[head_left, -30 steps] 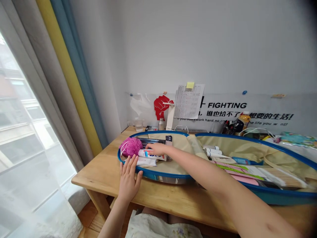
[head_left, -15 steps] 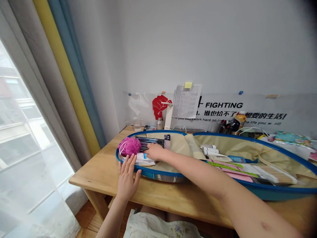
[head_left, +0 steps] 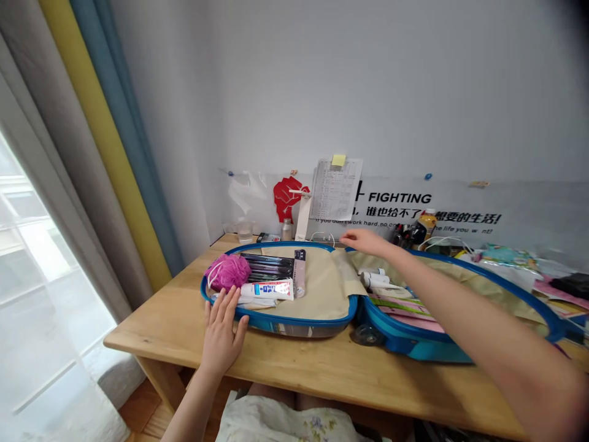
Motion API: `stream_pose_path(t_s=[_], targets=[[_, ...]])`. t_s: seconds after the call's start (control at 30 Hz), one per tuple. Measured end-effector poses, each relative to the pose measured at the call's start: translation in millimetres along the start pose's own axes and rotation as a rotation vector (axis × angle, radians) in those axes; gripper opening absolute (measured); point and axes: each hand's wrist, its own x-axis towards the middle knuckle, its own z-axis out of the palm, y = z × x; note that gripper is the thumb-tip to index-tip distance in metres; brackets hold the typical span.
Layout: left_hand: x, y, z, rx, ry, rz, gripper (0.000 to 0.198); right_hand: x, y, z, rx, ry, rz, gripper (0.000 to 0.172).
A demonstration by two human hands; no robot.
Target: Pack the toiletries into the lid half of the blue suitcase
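An open blue suitcase (head_left: 294,318) with beige lining lies spread on the wooden table. My left hand (head_left: 225,328) rests open, fingers apart, on the near rim of its left half. Close to those fingertips are a magenta bath puff (head_left: 229,271) and a white toothpaste tube (head_left: 271,288). Behind the tube lie several dark packaged pens (head_left: 269,265), beside a pink card pack (head_left: 299,273). My right hand (head_left: 365,240) hovers near the far rim where the halves meet, fingers loosely extended, with nothing visible in them. White bottles (head_left: 375,279) lie in the right half, partly behind my right forearm.
Behind the suitcase stand a clear cup (head_left: 245,231), a small bottle (head_left: 286,229), a white lamp (head_left: 302,218) and a yellow-labelled bottle (head_left: 427,222). A white cable (head_left: 324,235) curves nearby. Papers (head_left: 335,190) hang on the wall; a curtain (head_left: 110,141) hangs at left.
My right hand has lifted off the toothpaste tube and moved right and back to the far rim. The tube now shows fully. My left hand stays on the near rim; the view shifted slightly.
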Motion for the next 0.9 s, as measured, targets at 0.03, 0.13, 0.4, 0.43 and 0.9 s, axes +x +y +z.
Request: stream_pose_path(t_s=[0.03, 0.13, 0.4, 0.43, 0.9], targets=[[0, 0, 0.2, -0.002, 0.004, -0.001, 0.054, -8, 20, -1, 0.004, -0.034, 0.032, 0.030], [0, 0, 0.7, -0.002, 0.009, 0.001, 0.054, -31, 66, 9, 0.024, -0.153, 0.081, 0.023], [-1, -4, 0.7, 0.012, -0.016, -0.001, 0.056, -47, 106, 52, 0.102, -0.145, 0.075, 0.034], [-1, -3, 0.7, 0.009, -0.013, -0.005, 0.056, -46, 106, 54, 0.105, -0.164, 0.058, 0.035], [0, -2, 1.0, 0.000, -0.015, -0.016, 0.056, -45, 77, 59, -0.049, -0.223, -0.047, 0.029]])
